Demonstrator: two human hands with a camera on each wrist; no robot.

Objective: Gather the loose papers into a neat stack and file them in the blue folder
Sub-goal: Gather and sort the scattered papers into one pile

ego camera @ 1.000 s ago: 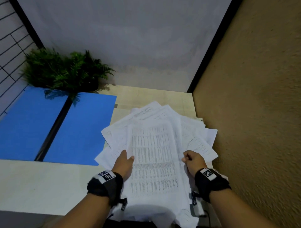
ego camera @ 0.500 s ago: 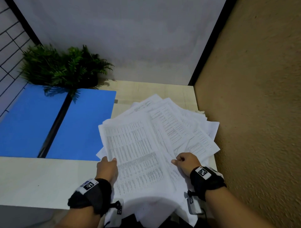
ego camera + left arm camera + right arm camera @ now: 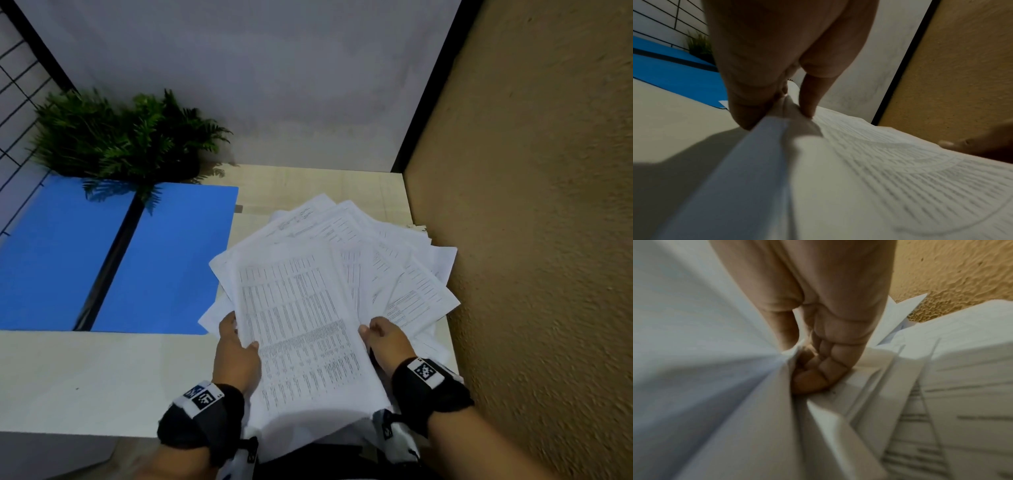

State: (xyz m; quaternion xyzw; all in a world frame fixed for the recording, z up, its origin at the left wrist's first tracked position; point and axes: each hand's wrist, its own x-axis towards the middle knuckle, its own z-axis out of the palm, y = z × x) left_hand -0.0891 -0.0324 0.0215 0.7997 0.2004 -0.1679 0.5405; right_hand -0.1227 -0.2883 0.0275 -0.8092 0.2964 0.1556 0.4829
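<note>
Head view: a person's two hands hold a fanned bundle of printed papers (image 3: 308, 308) above the near right part of a pale table (image 3: 85, 377). The left hand (image 3: 236, 356) grips the bundle's left edge, thumb on top of the uppermost sheet. The right hand (image 3: 385, 342) grips the right edge, its fingers curled into a fist around the sheets. The top sheet carries dense columns of small print; more sheets spread out behind it toward the far right, not squared up. Both wrists wear black bands with square coded tags. An open blue folder (image 3: 164, 267) lies flat on the table to the left of the papers, its black spine running down the middle; a corner of the papers overlaps its near right edge. A green fern (image 3: 126, 137) stands at the folder's far end against a grey wall. A textured tan wall (image 3: 548, 240) rises on the right.

Left wrist view: the left hand (image 3: 777, 65) pinches the paper edge between thumb and fingers, and the papers (image 3: 879, 178) curve away below, blurred. The blue folder (image 3: 674, 74) shows at the far left.

Right wrist view: the right hand (image 3: 818, 337) has its fingers (image 3: 809, 382) curled tightly round a crumpled fold of the papers (image 3: 715, 369), with more loose sheets splayed to the right.
</note>
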